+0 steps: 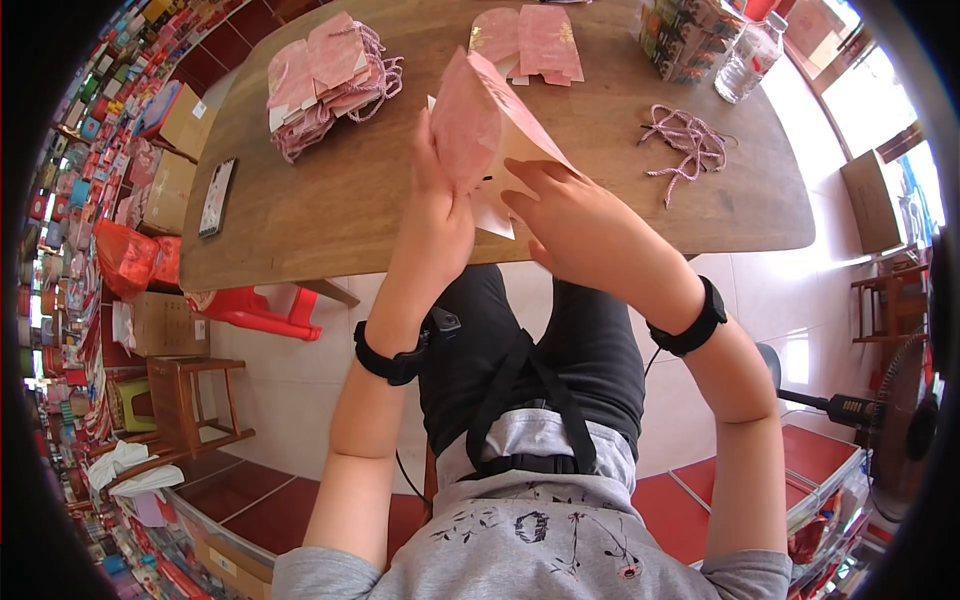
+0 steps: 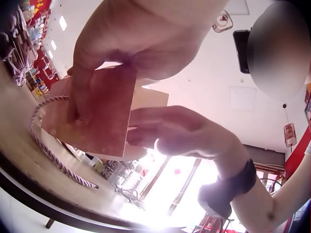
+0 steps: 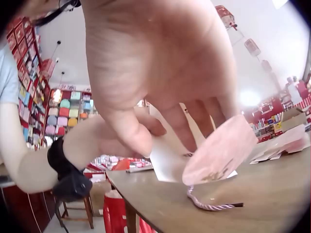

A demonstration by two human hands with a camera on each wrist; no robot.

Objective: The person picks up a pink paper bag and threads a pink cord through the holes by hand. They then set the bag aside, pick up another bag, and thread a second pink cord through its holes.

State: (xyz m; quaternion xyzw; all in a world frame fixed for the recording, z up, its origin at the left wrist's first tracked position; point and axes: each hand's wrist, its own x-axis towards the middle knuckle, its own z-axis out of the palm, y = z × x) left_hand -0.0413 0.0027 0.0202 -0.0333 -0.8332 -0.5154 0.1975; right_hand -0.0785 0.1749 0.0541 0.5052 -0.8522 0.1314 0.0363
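A pink paper gift bag (image 1: 466, 125) with a pale inside is held up over the table's near edge, its mouth spread towards the person. My left hand (image 1: 440, 215) grips its left side, thumb against the pink outer face. At the mouth is my right hand (image 1: 590, 220), its fingers reaching inside along the right panel and its thumb apart. A pink-and-white twisted cord (image 2: 63, 164) with a dark tip hangs from the bag in the left wrist view. The right fingertips are partly hidden by the bag's rounded flap (image 3: 221, 150) in the right wrist view.
On the wooden table (image 1: 300, 220) lie a stack of pink bags with cords (image 1: 325, 85), more pink bags (image 1: 545, 45) at the back, loose cords (image 1: 685, 145) and a phone (image 1: 217, 198). A plastic bottle (image 1: 750, 60) stands beside a patterned box (image 1: 690, 35) at the back right.
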